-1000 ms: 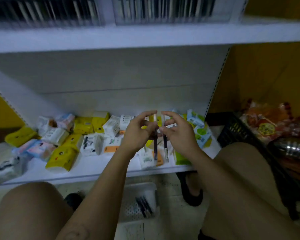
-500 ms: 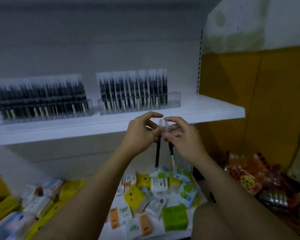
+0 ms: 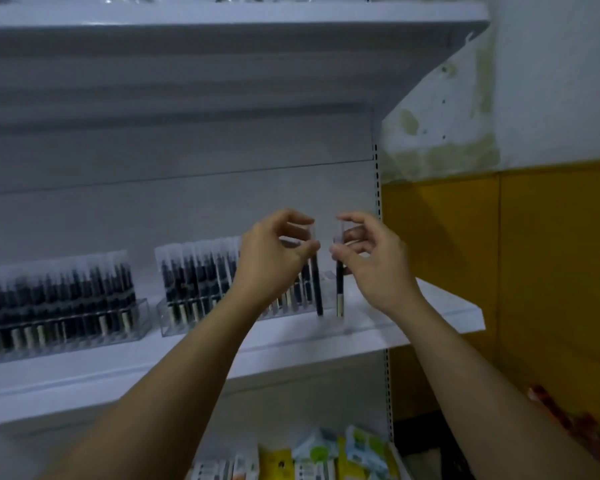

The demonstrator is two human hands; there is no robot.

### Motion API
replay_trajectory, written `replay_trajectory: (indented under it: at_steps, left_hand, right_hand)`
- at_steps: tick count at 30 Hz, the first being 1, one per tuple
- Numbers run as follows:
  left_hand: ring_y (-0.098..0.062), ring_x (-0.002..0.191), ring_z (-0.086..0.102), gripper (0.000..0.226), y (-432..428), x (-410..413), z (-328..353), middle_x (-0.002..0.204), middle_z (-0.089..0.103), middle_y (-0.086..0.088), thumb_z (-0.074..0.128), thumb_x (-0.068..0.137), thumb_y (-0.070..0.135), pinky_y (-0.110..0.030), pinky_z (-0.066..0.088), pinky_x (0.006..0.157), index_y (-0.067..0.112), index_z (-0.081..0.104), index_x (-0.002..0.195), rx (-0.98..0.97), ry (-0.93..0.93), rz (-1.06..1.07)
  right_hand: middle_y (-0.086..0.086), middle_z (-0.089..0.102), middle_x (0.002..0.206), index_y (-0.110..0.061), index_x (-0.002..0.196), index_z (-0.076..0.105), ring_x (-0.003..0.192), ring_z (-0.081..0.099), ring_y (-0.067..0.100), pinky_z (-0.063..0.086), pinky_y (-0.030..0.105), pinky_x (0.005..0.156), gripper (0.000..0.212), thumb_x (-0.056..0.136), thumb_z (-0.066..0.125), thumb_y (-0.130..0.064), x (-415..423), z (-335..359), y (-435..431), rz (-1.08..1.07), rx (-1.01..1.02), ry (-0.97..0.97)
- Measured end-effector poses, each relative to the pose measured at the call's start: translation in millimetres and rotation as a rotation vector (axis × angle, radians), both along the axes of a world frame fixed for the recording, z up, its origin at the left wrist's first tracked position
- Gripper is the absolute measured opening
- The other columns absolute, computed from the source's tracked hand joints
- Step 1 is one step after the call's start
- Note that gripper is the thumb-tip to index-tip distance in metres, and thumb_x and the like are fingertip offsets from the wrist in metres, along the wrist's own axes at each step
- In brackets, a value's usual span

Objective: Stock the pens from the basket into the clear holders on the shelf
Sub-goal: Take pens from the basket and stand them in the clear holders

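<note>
– Two pens are held up, one to each hand?

– Yes. The left-hand pen (image 3: 316,289) is pinched at its clear cap between thumb and fingertips of the left hand (image 3: 274,254). The right-hand pen (image 3: 340,289) is pinched the same way by the right hand (image 3: 371,261). The remaining fingers are curled loosely.

– How are the pens placed?

– Both are hung upright, dark barrels down, just beside each other but apart. A pale band is seen at the lower end of the right-hand pen.

– And against the shelf (image 3: 430,317)?

– Their lower ends are seen before the right end of the right holder (image 3: 174,320), above the white board. Whether a slot has been entered cannot be told; that corner is blurred and partly covered by the left wrist.

– What is kept in the holders?

– The right holder is packed with upright dark pens under clear caps. The left holder (image 3: 142,317), set just beside it, is filled likewise.

– Anything else?

– An upper shelf (image 3: 222,15) is fixed above. Coloured packets (image 3: 312,455) are laid on the level below, and a yellow panel (image 3: 534,271) is seen on the wall to the right.
</note>
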State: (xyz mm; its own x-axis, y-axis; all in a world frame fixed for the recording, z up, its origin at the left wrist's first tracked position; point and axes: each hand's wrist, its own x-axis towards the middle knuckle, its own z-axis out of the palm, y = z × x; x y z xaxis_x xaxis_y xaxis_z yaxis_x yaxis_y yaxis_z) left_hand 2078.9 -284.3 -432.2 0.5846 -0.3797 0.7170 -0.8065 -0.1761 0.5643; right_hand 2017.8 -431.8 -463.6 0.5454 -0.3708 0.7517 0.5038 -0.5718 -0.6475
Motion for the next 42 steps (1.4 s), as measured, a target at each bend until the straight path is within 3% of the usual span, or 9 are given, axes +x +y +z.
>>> replay_trajectory:
  at_steps: [3,11,17,22,26,32,37,39,42]
  left_hand:
    - [-0.001,0.081,0.066,0.022,-14.1,14.3,17.5,0.092,0.069,0.009,0.073,0.083,0.024,-0.02,0.056,0.071,0.026,0.062,0.102,-0.016,-0.058,0.038]
    - [0.008,0.075,0.06,0.02,-41.5,57.8,45.7,0.078,0.059,0.019,0.073,0.084,0.025,-0.003,0.046,0.063,0.024,0.061,0.1,0.058,-0.212,0.154]
    - [-0.004,0.08,0.065,0.019,-64.2,86.1,44.4,0.089,0.068,0.006,0.071,0.085,0.026,-0.021,0.055,0.074,0.022,0.062,0.102,0.17,-0.224,0.206]
    - [-0.002,0.078,0.064,0.017,-66.6,97.0,42.8,0.084,0.065,0.01,0.07,0.086,0.025,-0.015,0.051,0.07,0.022,0.062,0.101,0.172,-0.215,0.233]
    - [-0.005,0.079,0.065,0.017,-60.9,100.7,43.6,0.085,0.066,0.009,0.071,0.085,0.023,-0.02,0.053,0.073,0.022,0.063,0.1,0.185,-0.203,0.251]
    - [0.0,0.075,0.064,0.018,-64.0,97.2,44.6,0.083,0.068,0.012,0.074,0.083,0.027,-0.018,0.052,0.067,0.026,0.062,0.096,0.174,-0.167,0.249]
    - [-0.005,0.066,0.066,0.011,-64.4,98.1,37.2,0.081,0.068,0.009,0.07,0.086,0.025,-0.02,0.055,0.059,0.024,0.06,0.091,0.344,-0.116,0.281]
    - [-0.007,0.067,0.065,0.01,-65.4,97.6,36.6,0.081,0.068,0.005,0.07,0.086,0.025,-0.02,0.054,0.058,0.023,0.061,0.086,0.429,-0.1,0.291]
    - [-0.014,0.081,0.064,0.008,-69.1,95.1,35.2,0.09,0.067,0.003,0.07,0.086,0.025,-0.027,0.052,0.07,0.021,0.063,0.086,0.479,-0.115,0.305]
  right_hand:
    - [-0.005,0.06,0.089,-0.034,0.112,0.056,0.085,0.065,0.017,0.059,0.043,0.075,0.036,0.086,0.071,-0.014,19.5,17.7,-20.6,-0.025,0.025,-0.061]
    - [-0.006,0.058,0.089,-0.032,0.111,0.055,0.085,0.067,0.02,0.06,0.046,0.072,0.034,0.087,0.069,-0.011,78.7,32.6,-56.5,-0.028,0.06,-0.106]
    - [0.002,0.064,0.093,-0.046,0.1,0.052,0.086,0.069,0.022,0.059,0.05,0.071,0.04,0.088,0.068,-0.011,115.6,22.6,-69.7,-0.007,0.16,-0.12]
    - [0.004,0.065,0.096,-0.033,0.113,0.055,0.086,0.069,0.02,0.06,0.048,0.07,0.034,0.088,0.067,-0.012,131.3,14.0,-77.5,0.015,0.198,-0.096]
    - [0.003,0.065,0.095,-0.039,0.107,0.055,0.085,0.07,0.02,0.06,0.047,0.069,0.036,0.088,0.067,-0.011,134.7,15.7,-76.9,0.048,0.194,-0.092]
    - [0.0,0.063,0.091,-0.032,0.112,0.057,0.084,0.067,0.019,0.06,0.04,0.073,0.035,0.087,0.069,-0.011,134.3,14.8,-68.4,0.086,0.093,-0.008]
    - [-0.011,0.06,0.091,-0.029,0.11,0.062,0.078,0.059,0.002,0.046,0.01,0.064,0.03,0.086,0.07,-0.013,128.6,10.0,-62.6,0.056,-0.115,0.161]
    - [-0.012,0.062,0.09,-0.029,0.109,0.064,0.078,0.059,0.002,0.047,0.014,0.065,0.024,0.089,0.067,-0.016,125.7,6.7,-61.9,0.031,-0.17,0.189]
    - [-0.01,0.067,0.087,-0.032,0.111,0.064,0.078,0.063,0.006,0.053,0.024,0.069,0.023,0.095,0.058,-0.016,120.9,6.0,-63.4,-0.008,-0.21,0.188]
